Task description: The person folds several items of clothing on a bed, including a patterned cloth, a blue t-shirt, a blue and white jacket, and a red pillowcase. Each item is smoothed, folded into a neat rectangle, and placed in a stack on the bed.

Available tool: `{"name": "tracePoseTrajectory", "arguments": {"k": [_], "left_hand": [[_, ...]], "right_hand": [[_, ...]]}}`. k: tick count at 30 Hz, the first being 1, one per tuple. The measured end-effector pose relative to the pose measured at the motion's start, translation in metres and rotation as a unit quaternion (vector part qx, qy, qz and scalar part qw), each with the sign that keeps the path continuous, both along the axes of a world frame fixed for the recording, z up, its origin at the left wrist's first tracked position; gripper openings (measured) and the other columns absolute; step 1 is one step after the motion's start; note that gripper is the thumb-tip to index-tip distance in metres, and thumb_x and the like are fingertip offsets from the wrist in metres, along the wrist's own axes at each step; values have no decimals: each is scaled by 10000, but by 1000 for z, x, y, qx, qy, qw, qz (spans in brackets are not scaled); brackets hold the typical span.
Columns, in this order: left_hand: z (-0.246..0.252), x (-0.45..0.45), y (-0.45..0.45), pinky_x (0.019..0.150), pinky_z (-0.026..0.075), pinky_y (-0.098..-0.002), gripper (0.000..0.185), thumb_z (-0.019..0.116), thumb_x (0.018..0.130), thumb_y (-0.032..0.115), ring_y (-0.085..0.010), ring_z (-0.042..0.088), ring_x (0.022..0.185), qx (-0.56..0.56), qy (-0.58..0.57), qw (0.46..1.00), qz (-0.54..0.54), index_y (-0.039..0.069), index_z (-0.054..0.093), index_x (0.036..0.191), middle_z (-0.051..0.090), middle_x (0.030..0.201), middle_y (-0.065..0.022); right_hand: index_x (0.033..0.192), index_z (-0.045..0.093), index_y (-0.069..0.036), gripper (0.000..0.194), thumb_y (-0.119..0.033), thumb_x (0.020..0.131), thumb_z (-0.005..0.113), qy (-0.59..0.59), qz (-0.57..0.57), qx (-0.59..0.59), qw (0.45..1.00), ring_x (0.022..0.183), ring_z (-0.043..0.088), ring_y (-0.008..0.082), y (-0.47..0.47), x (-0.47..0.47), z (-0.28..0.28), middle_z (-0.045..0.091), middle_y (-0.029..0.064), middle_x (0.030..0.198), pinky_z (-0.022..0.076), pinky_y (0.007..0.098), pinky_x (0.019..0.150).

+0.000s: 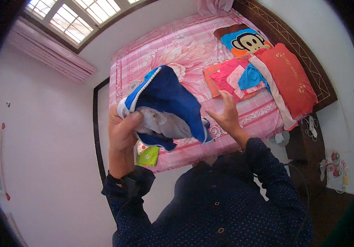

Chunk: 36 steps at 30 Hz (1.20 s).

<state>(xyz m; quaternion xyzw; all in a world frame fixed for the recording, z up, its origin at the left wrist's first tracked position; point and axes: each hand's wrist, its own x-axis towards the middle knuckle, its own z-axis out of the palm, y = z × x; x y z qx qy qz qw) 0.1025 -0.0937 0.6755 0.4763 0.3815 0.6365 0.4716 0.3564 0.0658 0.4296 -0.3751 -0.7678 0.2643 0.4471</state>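
My left hand (123, 132) grips a blue and white garment (170, 92) near its pale edge, thumb on top. The garment hangs folded over in front of me, above the bed, its navy blue cloth spread to the right and a whitish mesh-like part showing inside. To the right of the cloth, my right hand (228, 115) is raised with thumb and fingers apart, holding nothing. Beyond it, pink and blue clothes (232, 74) lie on an orange checked cloth (211, 81) on the bed. A green patterned cloth (147, 156) lies near the bed's edge, below the garment.
The bed (164, 46) has a pink flowered sheet. At its head are a red pillow (288, 77), a monkey-print pillow (245, 40) and a dark wooden headboard (300, 46). A power strip (312, 126) with a cable is beside the bed. A pink curtain (53, 52) hangs by the window.
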Motion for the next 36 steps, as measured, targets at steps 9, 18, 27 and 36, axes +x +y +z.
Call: {"name": "tracePoseTrajectory", "arguments": {"k": [9,18,27,36], "left_hand": [[-4,-12,-21,904,587,-403,494,657,932,260,-279,737,1012,14,50,991,122,-42,611,1320,730,1191,-160],[-20,-27,-33,950,570,-443,537,637,949,349,-313,719,1067,17,9,985,174,-15,600,1342,720,1212,-166],[-25,-30,-50,1009,547,-466,557,619,946,369,-335,702,1127,5,-30,983,181,-1,596,1362,706,1271,-170],[-17,-7,-56,993,551,-436,537,614,959,355,-311,696,1122,35,-53,967,246,-2,589,1360,703,1263,-163]], "right_hand": [[1337,550,-1,615,-211,824,815,82,272,-295,912,1122,701,357,-93,-47,31,653,217,1246,561,428,954],[1245,654,57,435,-165,875,711,-92,175,-135,971,1086,682,412,-85,-43,33,648,246,1275,558,403,931],[1374,591,-47,602,-268,854,801,7,200,-168,965,1160,647,387,-104,-44,5,648,204,1256,503,448,1002],[1558,317,42,892,-285,899,821,112,181,-481,851,1217,659,340,-94,-52,-14,618,260,1363,536,437,1033]]}}
